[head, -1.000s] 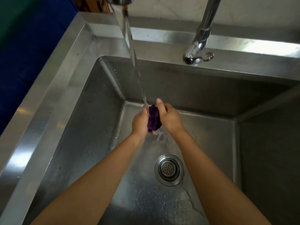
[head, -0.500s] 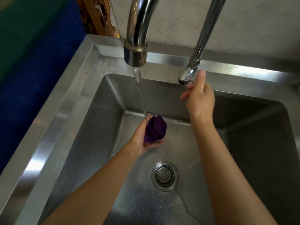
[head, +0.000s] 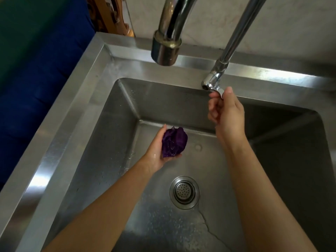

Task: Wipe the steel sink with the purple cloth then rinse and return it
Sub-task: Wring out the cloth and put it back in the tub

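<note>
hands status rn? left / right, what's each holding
Left hand: cupped, palm up, holding the balled-up purple cloth over the sink.
Right hand: fingers pinched on the tap handle.

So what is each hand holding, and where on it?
The left hand cups the balled-up purple cloth from below, fingers curled under it. The right hand pinches the end of the tap lever between its fingertips.

Two bare forearms reach in from the lower edge, uncovered by any sleeve as far as they show. The left hand [head: 157, 151] glistens wet at the palm. The right hand [head: 227, 113] has short, plain fingernails.
</note>
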`<action>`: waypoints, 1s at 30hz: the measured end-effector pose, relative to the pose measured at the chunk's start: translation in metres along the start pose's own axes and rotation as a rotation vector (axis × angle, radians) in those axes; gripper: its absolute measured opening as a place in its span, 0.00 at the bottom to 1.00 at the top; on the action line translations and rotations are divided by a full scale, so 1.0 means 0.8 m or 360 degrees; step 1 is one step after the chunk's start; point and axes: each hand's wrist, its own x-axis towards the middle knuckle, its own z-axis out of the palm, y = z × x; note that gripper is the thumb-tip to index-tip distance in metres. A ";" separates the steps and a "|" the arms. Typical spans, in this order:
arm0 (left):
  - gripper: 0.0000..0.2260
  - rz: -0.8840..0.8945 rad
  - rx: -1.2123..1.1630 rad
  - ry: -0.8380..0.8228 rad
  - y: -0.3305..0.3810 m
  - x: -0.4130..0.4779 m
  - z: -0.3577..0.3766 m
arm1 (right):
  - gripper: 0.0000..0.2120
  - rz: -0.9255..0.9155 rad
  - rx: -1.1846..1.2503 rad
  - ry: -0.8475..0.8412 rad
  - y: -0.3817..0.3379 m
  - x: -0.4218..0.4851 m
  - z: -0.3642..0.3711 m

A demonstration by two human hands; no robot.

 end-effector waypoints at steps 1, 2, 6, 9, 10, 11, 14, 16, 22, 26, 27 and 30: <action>0.20 -0.0008 0.0002 0.0015 -0.002 0.002 -0.002 | 0.20 -0.0017 -0.0072 -0.0021 0.006 -0.001 -0.003; 0.21 -0.0015 -0.0005 0.0034 -0.004 0.003 -0.003 | 0.21 -0.0052 -0.0201 -0.0042 0.014 -0.004 -0.006; 0.12 0.0083 0.0198 0.0056 -0.018 0.007 0.000 | 0.27 -0.0363 -0.1227 -0.0572 0.085 -0.041 -0.025; 0.07 0.0118 0.0262 0.0018 -0.023 0.000 0.013 | 0.30 -0.0399 -0.1748 -0.0847 0.125 -0.061 -0.037; 0.07 0.0104 0.0302 0.0057 -0.026 -0.003 0.017 | 0.29 -0.0405 -0.1737 -0.0759 0.130 -0.062 -0.040; 0.08 0.0099 0.0349 0.0122 -0.029 -0.006 0.022 | 0.27 -0.0395 -0.1693 -0.0629 0.133 -0.063 -0.041; 0.12 0.0378 0.0538 0.0444 -0.049 -0.005 0.034 | 0.22 -0.0318 -0.1729 -0.0355 0.137 -0.068 -0.032; 0.15 0.0678 0.0634 0.0628 -0.060 -0.007 0.040 | 0.18 -0.0182 -0.1759 -0.0214 0.135 -0.070 -0.022; 0.16 0.1044 0.1007 0.0585 -0.079 -0.016 0.041 | 0.20 0.0303 -0.1640 -0.0098 0.122 -0.054 -0.023; 0.08 0.0909 0.0816 0.0519 -0.072 -0.011 0.042 | 0.24 0.0603 -0.0977 -0.0256 0.108 -0.063 -0.037; 0.08 0.0843 0.0703 0.0485 -0.069 -0.009 0.041 | 0.25 0.0579 -0.0911 -0.0255 0.104 -0.069 -0.045; 0.08 0.0564 0.0493 0.0523 -0.060 -0.005 0.043 | 0.27 -0.0002 -0.1543 -0.0369 0.098 -0.090 -0.070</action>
